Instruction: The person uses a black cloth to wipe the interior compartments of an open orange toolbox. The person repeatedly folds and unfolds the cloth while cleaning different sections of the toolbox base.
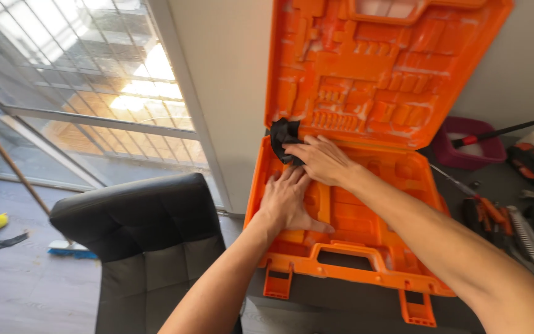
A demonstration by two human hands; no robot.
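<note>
An open orange plastic tool case lies in front of me, its moulded lid standing upright against the wall. My right hand presses a black cloth into the case's far left corner, at the hinge. My left hand lies flat, fingers spread, on the left part of the case's moulded bottom tray, holding nothing. The tray's compartments look bare.
Right of the case lie pliers with orange grips, a utility knife and other tools. A dark red tub with a long tool stands behind. A black padded chair is at left, a broom on the floor by the window.
</note>
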